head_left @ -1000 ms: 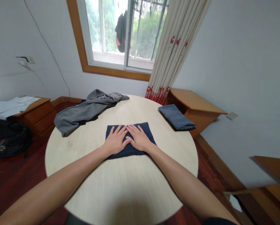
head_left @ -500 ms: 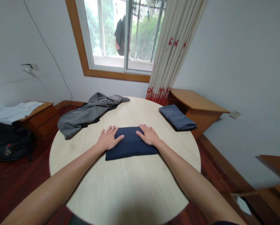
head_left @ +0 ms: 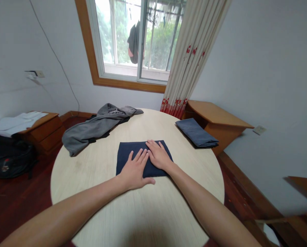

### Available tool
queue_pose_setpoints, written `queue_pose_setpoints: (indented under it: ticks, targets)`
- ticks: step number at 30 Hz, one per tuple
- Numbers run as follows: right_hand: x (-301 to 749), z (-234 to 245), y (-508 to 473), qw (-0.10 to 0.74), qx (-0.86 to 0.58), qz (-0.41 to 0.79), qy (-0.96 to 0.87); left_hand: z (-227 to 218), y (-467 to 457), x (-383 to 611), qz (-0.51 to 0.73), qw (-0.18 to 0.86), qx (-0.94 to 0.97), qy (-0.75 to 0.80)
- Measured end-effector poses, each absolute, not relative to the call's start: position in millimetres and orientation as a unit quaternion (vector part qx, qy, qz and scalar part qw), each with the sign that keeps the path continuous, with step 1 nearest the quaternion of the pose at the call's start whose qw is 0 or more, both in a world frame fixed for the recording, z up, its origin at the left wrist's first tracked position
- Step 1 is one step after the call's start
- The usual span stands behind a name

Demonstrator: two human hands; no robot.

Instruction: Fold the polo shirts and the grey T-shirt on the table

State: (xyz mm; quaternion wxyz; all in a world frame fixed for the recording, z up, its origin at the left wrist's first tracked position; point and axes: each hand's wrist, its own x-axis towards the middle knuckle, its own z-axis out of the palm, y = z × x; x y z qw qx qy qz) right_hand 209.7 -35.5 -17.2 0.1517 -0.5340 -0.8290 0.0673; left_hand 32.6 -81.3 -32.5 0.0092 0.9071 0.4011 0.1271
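A folded dark navy cloth [head_left: 127,152] lies in the middle of a round light-wood table [head_left: 97,206]. My left hand [head_left: 135,169] lies flat on its near edge, fingers stretched out and pointing away from me. My right hand [head_left: 158,155] lies flat on the cloth's right half, fingers together and extended. The two hands touch side by side. Neither hand holds anything.
A crumpled grey garment [head_left: 97,125] hangs over the table's far left edge. A folded blue-grey cloth [head_left: 196,132] sits at the far right edge. A wooden side table [head_left: 215,116] and a curtain [head_left: 192,51] stand behind; a low cabinet [head_left: 44,127] and dark bag [head_left: 9,156] are at left.
Half a second ago my hands rested apart at the cloth's left and right ends. Both have since slid inward and now meet over its middle and right half.
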Motion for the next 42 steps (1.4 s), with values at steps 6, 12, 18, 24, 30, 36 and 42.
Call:
queue_pose_setpoints:
  ticks: [6, 12, 18, 24, 30, 36, 42]
  targets:
    - [224.6, -22.8, -20.9, 0.115, -0.593, 0.076, -0.793, -35.0, -55.7, 8.9, 0.087, 0.007, 0.910, 0.406]
    - [245.7, -23.2, -15.5, 0.113, -0.640, 0.091, -0.754, -26.5, -23.1, -25.1, 0.035, 0.019, 0.883, 0.467]
    - [263.1, -21.2, -12.4, 0.168, -0.620, 0.072, -0.763, -13.7, 2.5, -69.1, 0.042, -0.044, 0.781, 0.622]
    - [268.1, -16.9, -11.9, 0.211, -0.609, 0.069, -0.761, -5.0, -16.6, -42.4, 0.162, -0.053, 0.798, 0.578]
    - [268.8, -18.6, -10.9, 0.218, -0.607, 0.070, -0.761, -16.1, -45.2, 3.3, 0.137, 0.049, 0.888, 0.436]
    - [270.3, -19.9, -9.5, 0.220, -0.599, 0.065, -0.767, -26.6, -31.5, -3.4, 0.106, 0.058, 0.873, 0.472]
    - [270.5, -20.3, -9.3, 0.219, -0.594, 0.062, -0.771, -28.5, -23.8, -9.7, 0.090, 0.071, 0.849, 0.516]
